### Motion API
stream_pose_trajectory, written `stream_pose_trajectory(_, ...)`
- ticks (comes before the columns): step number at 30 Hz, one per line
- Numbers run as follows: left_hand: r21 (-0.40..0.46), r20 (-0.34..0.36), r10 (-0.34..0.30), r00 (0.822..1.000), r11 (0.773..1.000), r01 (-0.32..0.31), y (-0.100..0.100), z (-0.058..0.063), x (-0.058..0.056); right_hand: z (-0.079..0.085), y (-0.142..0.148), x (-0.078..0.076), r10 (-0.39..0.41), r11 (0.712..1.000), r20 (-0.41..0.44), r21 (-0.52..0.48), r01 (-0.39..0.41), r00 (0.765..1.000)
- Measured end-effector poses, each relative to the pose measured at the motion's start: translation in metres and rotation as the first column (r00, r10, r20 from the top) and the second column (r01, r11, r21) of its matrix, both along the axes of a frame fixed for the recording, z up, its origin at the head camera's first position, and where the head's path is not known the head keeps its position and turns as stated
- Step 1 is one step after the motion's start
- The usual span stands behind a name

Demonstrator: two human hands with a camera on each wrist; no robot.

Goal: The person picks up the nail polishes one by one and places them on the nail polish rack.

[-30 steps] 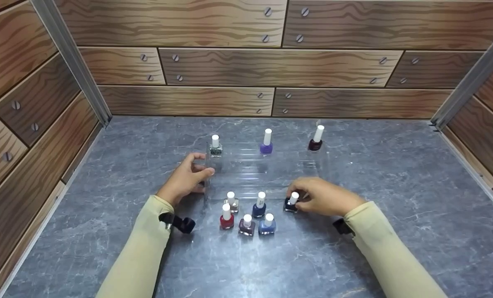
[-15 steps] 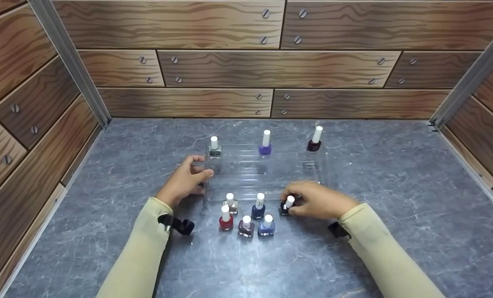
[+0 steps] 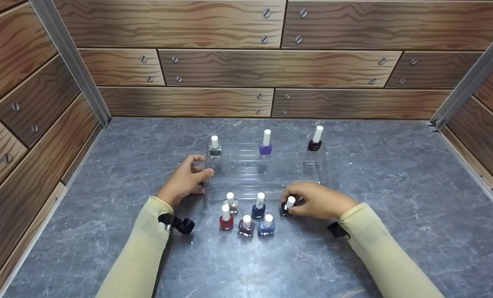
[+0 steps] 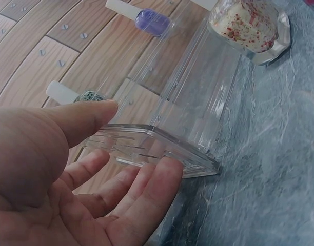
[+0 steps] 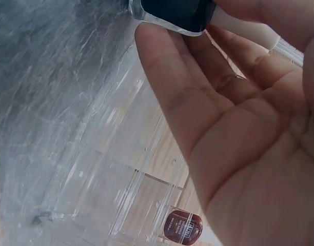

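Where the wood-print panels [image 3: 246, 66] meet at grey metal corner strips [image 3: 70, 62], they enclose a grey, marble-patterned tabletop [image 3: 85, 231] with a bright patch of light near the front. The left hand [image 3: 184, 182] holds the near end of a clear, ridged plastic rack [image 3: 242, 178], its thumb over the edge and its fingers loosely bent outside. The right hand [image 3: 323, 200] pinches a small, near-black glass polish bottle with a white cap [image 3: 285, 209] by the rack's front edge, thumb and fingers closed to the bottle's width; whether its base touches the tabletop cannot be told. The head view alone shows the whole layout: glittery green, purple and dark red bottles stand along the rack's back, and five more cluster before it. The left wrist view reveals red flecks inside the pale bottle [image 3: 231, 203], while the right wrist view shows a teal tint in the held bottle and lettering on the dark red one [image 3: 314, 145].
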State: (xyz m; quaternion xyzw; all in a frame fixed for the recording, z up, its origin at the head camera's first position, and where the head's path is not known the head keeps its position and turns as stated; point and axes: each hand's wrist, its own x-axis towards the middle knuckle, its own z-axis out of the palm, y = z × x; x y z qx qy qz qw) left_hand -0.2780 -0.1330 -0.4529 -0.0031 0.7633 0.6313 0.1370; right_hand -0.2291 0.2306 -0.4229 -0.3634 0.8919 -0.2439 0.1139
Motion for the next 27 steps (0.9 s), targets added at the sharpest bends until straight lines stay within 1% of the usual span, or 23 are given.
stream_pose_trajectory(7, -0.015, -0.004, 0.005, 1.0, 1.0, -0.005, 0.0008, -0.0003, -0.0002, -0.0003, 0.0002, -0.0006, -0.001, 1.0, 0.024, -0.017, 0.001, 1.0)
stream_pose_trajectory(18, -0.029, -0.007, 0.013, 1.0, 0.999, -0.013, 0.0011, 0.0025, -0.0008, 0.0016, 0.0012, -0.0023, 0.016, 1.0, 0.023, -0.02, -0.015, 1.0)
stream_pose_trajectory(21, -0.017, -0.001, 0.018, 1.0, 1.0, -0.018, 0.0009, 0.0019, -0.0011, 0.0017, 0.0012, -0.0021, 0.012, 1.0, 0.026, -0.015, -0.012, 1.0)
stream_pose_trajectory(24, 0.003, -0.001, 0.007, 1.0, 1.0, -0.007, 0.0008, 0.0007, -0.0015, 0.0011, 0.001, -0.0011, 0.003, 1.0, 0.03, -0.007, -0.003, 1.0)
stream_pose_trajectory(27, -0.004, 0.005, 0.009, 1.0, 1.0, -0.009, 0.0007, 0.0005, -0.0011, 0.0005, 0.0007, -0.0009, 0.004, 1.0, 0.033, -0.013, -0.004, 0.999)
